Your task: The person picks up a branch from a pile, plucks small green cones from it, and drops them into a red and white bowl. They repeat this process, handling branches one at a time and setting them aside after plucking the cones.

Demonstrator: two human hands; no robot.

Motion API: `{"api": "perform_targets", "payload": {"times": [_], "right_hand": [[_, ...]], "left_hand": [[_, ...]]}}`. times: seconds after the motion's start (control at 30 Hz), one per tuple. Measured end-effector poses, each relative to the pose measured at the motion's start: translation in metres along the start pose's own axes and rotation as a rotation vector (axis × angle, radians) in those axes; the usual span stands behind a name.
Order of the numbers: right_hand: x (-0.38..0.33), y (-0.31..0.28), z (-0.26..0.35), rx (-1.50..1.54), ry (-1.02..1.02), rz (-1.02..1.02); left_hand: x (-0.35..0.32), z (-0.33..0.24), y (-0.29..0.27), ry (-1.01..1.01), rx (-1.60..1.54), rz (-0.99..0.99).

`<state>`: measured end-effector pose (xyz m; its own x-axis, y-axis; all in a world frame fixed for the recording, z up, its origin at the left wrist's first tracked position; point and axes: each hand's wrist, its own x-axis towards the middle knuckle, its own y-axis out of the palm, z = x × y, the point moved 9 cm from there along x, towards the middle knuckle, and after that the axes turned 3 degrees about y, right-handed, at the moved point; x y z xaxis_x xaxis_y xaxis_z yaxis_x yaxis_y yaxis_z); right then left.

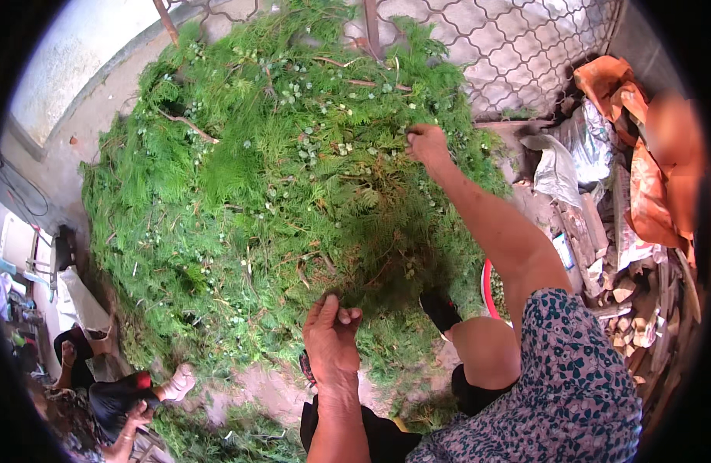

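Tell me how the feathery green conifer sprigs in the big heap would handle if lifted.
The feathery green conifer sprigs are probably light and floppy toward their tips, since the foliage is fine and splayed. The bare, thin brown woody stems would likely stay stiffer. Lifting one sprig may drag others along, as they overlap densely.

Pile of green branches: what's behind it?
Past the far edge of the pile of green branches, a wire fence and a rusty post show. The pile covers the post's foot, so whatever is down there cannot be seen.
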<state>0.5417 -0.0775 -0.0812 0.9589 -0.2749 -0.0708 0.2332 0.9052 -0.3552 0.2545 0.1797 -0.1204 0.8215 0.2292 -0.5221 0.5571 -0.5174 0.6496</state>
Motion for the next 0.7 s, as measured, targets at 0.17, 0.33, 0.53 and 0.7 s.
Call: {"api": "perform_targets", "payload": {"times": [0.17,0.33,0.53,0.7], "right_hand": [[0.036,-0.009,0.056,-0.237,-0.55,-0.276],[0.06,0.042,0.099,-0.45,-0.704,-0.133],[0.096,0.087,0.105,-0.849,-0.632,0.021],[0.096,0.103,0.089,-0.907,-0.485,0.084]], "left_hand": [[0.01,0.007,0.012,-0.001,0.054,0.023],[0.017,0.021,0.014,-0.045,0.065,-0.002],[0.016,0.037,0.018,-0.103,0.117,-0.028],[0.02,0.047,0.015,-0.153,0.176,-0.044]]}}
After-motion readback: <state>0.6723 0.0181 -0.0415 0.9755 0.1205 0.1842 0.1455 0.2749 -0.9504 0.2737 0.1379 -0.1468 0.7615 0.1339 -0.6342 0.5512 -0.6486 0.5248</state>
